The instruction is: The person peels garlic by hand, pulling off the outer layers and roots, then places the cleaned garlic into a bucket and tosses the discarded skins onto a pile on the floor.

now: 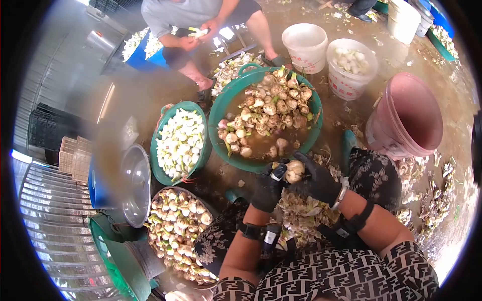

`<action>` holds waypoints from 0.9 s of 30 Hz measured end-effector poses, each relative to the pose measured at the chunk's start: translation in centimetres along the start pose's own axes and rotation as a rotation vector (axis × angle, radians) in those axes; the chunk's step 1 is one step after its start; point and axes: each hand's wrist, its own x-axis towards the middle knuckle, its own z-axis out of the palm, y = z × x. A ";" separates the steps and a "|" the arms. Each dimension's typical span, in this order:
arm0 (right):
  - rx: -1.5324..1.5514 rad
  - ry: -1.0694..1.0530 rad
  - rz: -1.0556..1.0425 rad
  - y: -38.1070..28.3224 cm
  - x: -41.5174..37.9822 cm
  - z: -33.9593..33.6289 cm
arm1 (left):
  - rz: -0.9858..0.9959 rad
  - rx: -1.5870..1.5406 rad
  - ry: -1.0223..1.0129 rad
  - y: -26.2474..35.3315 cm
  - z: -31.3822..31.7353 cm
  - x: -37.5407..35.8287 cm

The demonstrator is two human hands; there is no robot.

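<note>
Both of my hands wear black gloves and meet at the front rim of a large green basin. My right hand is wrapped round a pale garlic bulb. Beside it, my left hand has its fingers closed against the bulb's left side; a small light-coloured piece shows at those fingers, too small to name. Unpeeled garlic bulbs are heaped in the basin, in brownish water. Garlic skins lie below my hands.
A smaller green basin holds peeled garlic, and a round container of bulbs stands at lower left. White buckets and a pink bucket stand right. Across the basin sits a person holding something pale. A steel bowl is left.
</note>
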 end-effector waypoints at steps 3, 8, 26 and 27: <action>0.300 0.026 0.086 -0.2 -2.1 1.1 | -0.250 -0.250 0.100 2.7 0.5 -2.4; 0.622 -0.034 0.221 -1.2 -4.4 1.3 | -0.026 -0.135 0.032 2.1 0.0 -5.7; 0.808 -0.136 0.314 -2.8 -5.2 0.9 | -0.359 -0.526 0.104 3.1 0.5 -7.7; 0.947 -0.195 0.445 -2.6 -5.1 0.8 | -0.362 -0.523 0.102 2.1 0.1 -7.7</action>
